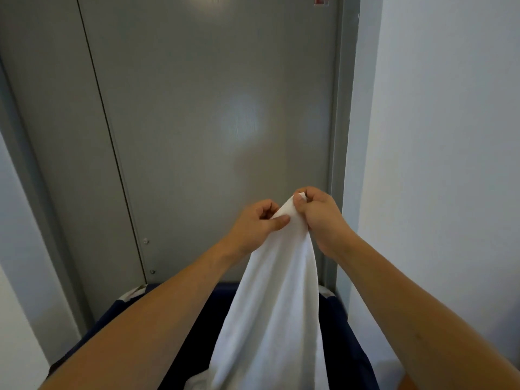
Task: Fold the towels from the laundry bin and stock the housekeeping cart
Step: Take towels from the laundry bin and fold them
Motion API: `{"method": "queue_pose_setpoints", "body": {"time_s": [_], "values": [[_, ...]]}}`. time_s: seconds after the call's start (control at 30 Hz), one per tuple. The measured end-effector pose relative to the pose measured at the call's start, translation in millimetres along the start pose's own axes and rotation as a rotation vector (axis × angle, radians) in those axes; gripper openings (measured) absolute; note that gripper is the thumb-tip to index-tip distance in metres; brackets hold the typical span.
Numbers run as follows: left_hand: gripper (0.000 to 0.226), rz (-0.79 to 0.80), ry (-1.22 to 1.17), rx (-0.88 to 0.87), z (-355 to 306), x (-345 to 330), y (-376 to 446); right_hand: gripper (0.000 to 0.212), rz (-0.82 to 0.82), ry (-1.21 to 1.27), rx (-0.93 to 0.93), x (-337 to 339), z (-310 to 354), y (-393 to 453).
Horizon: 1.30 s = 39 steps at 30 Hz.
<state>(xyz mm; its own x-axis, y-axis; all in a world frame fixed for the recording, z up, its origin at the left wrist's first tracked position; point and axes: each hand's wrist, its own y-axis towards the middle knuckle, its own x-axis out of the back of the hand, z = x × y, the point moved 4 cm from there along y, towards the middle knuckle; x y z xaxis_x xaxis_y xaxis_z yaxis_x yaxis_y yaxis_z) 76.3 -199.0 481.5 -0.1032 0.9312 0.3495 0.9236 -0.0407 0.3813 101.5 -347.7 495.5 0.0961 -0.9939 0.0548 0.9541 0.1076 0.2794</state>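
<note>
Standing at the far left is a pale wall (pixel 17 277), and next to it a grey door frame (pixel 33 192) borders a grey metal door (pixel 197 108) that fills most of the view. A thin vertical seam runs down the door's left part, with two small screws near its lower end.

Low in the view, a dark blue laundry bin (pixel 92 327) sits against the foot of the door, its rim showing on both sides of the arms.

The left hand (pixel 256 223) is raised in front of the door, its fingers curled and its thumb pressed along the edge of a white towel (pixel 275 305), pinching the cloth just under its top corner. Right beside it, touching the same bunched corner, the right hand (pixel 318 212) grips the towel's tip between thumb and curled fingers. The towel hangs straight down from both hands between the forearms, and its lower end reaches down into the bin.

Further right, the door frame's other side meets a plain white wall (pixel 450 164).
</note>
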Motion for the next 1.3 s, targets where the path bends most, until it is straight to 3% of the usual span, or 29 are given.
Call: {"method": "queue_pose_setpoints", "body": {"time_s": [0.13,0.27,0.4,0.5,0.6,0.67,0.83,1.03,1.2,1.3], "values": [[0.029,0.1,-0.162,0.174,35.9,-20.5,-6.0,0.023,-0.125,0.072,-0.078,29.9,-7.3,23.6],[0.023,0.161,-0.173,0.333,94.9,-25.2,-28.6,0.021,-0.203,0.1,-0.19,54.7,-32.8,35.6],[0.046,0.041,-0.08,0.307,106.0,-16.8,-27.3,0.037,-0.197,-0.186,-0.063,58.4,-63.5,35.8],[0.045,0.005,0.022,0.223,98.4,-14.8,-16.2,0.044,0.013,-0.477,0.028,46.4,-77.9,32.4],[0.035,-0.001,0.03,0.158,93.9,-14.5,-5.7,0.036,0.322,-0.537,0.029,17.1,-82.9,21.9],[0.031,-0.011,0.03,0.135,92.8,-11.2,-1.8,0.034,0.399,-0.599,0.06,-1.7,-90.9,18.5],[0.036,-0.034,0.0,0.165,102.6,-2.2,-2.2,0.016,0.308,-0.497,0.01,-23.6,-109.1,17.9],[0.026,0.015,-0.158,0.264,141.7,-5.0,-21.3,0.019,0.187,-0.209,-0.09,-36.7,-112.9,18.8],[0.034,0.054,-0.102,0.393,196.1,-6.3,-47.4,0.019,0.005,0.043,-0.155,-13.8,-106.8,32.4],[0.032,-0.063,-0.033,0.397,206.2,4.8,-48.0,0.023,-0.031,0.005,-0.161,3.3,-110.6,40.1]]}}
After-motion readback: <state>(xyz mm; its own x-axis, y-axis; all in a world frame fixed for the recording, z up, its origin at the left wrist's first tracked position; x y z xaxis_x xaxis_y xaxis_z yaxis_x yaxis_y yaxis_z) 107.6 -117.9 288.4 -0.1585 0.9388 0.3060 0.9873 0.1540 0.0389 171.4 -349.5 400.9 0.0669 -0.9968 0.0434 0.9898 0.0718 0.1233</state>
